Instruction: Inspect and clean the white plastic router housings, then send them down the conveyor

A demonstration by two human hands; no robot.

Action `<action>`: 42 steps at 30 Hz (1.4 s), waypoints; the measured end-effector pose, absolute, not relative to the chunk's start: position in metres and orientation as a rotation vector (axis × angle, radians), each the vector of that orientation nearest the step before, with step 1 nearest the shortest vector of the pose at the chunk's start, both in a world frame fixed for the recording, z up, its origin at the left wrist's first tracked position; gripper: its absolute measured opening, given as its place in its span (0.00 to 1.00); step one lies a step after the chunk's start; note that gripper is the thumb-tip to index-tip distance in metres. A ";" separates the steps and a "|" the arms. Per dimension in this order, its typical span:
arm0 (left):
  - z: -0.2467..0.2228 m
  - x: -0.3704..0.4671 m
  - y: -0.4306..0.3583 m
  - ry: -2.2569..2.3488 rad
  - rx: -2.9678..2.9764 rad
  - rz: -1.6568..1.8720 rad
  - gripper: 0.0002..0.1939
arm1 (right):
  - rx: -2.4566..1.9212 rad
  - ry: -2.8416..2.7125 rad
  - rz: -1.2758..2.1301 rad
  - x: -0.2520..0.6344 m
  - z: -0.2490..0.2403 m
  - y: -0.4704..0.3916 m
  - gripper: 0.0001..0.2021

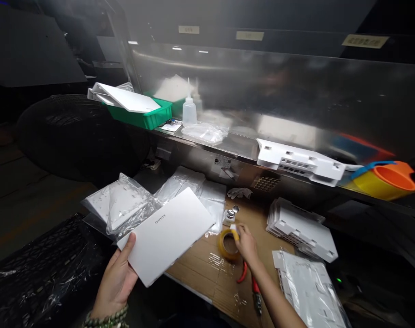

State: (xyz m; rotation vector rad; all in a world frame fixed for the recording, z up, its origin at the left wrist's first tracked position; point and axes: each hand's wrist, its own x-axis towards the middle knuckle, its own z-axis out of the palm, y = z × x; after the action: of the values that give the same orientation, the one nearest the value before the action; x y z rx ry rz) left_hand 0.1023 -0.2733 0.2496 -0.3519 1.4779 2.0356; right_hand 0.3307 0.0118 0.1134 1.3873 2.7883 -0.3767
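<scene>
My left hand [117,280] grips the near corner of a flat white cover panel [166,234] with small lettering on it, held tilted over the front left of the cardboard-topped bench [200,269]. My right hand [245,243] reaches forward and pinches a small white piece at the top of a yellow tape roll [228,244] standing on the cardboard. Red-handled pliers [250,284] lie under my right forearm. Two small round metal parts [232,211] sit just beyond the tape roll.
White plastic parts in clear bags [125,207] lie at left, stacked white housings [301,228] at right, another bagged part [310,287] near right. A steel shelf [241,146] carries a green bin [142,116], a squeeze bottle [189,109], a white housing [299,161] and orange and yellow bowls [387,180].
</scene>
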 end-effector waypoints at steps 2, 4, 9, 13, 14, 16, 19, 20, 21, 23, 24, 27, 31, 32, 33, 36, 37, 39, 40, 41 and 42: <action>0.246 0.102 -0.269 1.388 -0.414 2.016 0.22 | 1.417 2.805 -0.316 0.323 0.125 0.032 0.23; 0.244 0.104 -0.263 1.347 -0.391 2.012 0.23 | 1.402 2.817 -0.261 0.310 0.133 0.051 0.21; 0.234 0.111 -0.252 1.609 -0.080 2.008 0.25 | 1.250 2.815 -0.111 0.280 0.144 0.069 0.12; 0.228 0.117 -0.249 2.131 0.480 1.971 0.15 | 1.143 2.799 0.004 0.268 0.146 0.064 0.12; 0.228 0.118 -0.248 2.188 0.648 1.984 0.11 | 1.122 2.799 0.016 0.266 0.146 0.064 0.12; 0.229 0.121 -0.248 2.208 0.921 2.042 0.09 | 1.100 2.804 0.025 0.264 0.147 0.063 0.13; 0.235 0.125 -0.249 2.149 1.109 2.130 0.16 | 1.121 2.823 0.001 0.264 0.147 0.062 0.13; 0.238 0.127 -0.249 2.130 1.144 2.148 0.18 | 1.140 2.833 -0.018 0.265 0.147 0.062 0.12; 0.240 0.128 -0.250 2.117 1.174 2.158 0.19 | 1.162 2.846 -0.045 0.265 0.149 0.061 0.10; 0.246 0.131 -0.251 2.110 1.224 2.163 0.20 | 1.217 2.878 -0.122 0.267 0.155 0.059 0.06; 0.249 0.133 -0.251 2.114 1.254 2.161 0.21 | 1.252 2.897 -0.174 0.268 0.160 0.057 0.06; 0.256 0.137 -0.251 2.121 1.394 2.146 0.23 | 1.354 2.995 -0.366 0.275 0.190 0.041 0.12; 0.261 0.143 -0.248 2.148 1.608 2.076 0.26 | 1.342 3.271 -0.684 0.290 0.253 -0.020 0.14; 0.262 0.144 -0.247 2.158 1.650 2.047 0.27 | 1.210 3.432 -1.051 0.293 0.269 -0.039 0.12; 0.262 0.146 -0.246 2.165 1.690 2.016 0.27 | 1.039 3.521 -1.394 0.294 0.283 -0.058 0.09; 0.263 0.151 -0.244 2.174 1.783 1.930 0.28 | 0.668 3.568 -1.789 0.291 0.312 -0.096 0.07; 0.263 0.153 -0.244 2.174 1.804 1.915 0.29 | 0.645 3.598 -1.780 0.289 0.316 -0.102 0.07; 0.262 0.155 -0.243 2.159 1.844 1.895 0.29 | 0.751 3.679 -1.696 0.286 0.318 -0.104 0.05; 0.262 0.156 -0.243 2.147 1.858 1.889 0.29 | 0.835 3.702 -1.654 0.285 0.317 -0.104 0.05; 0.261 0.157 -0.243 2.134 1.865 1.882 0.29 | 0.904 3.706 -1.626 0.286 0.316 -0.103 0.05; 0.261 0.158 -0.243 2.124 1.867 1.881 0.29 | 0.927 3.698 -1.620 0.287 0.315 -0.103 0.05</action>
State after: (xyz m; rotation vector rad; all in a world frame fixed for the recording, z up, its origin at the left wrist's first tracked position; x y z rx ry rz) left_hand 0.1583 -0.2427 0.2611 1.8674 2.1236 1.8808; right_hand 0.2866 -0.1032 0.3155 0.9273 3.6976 -1.6198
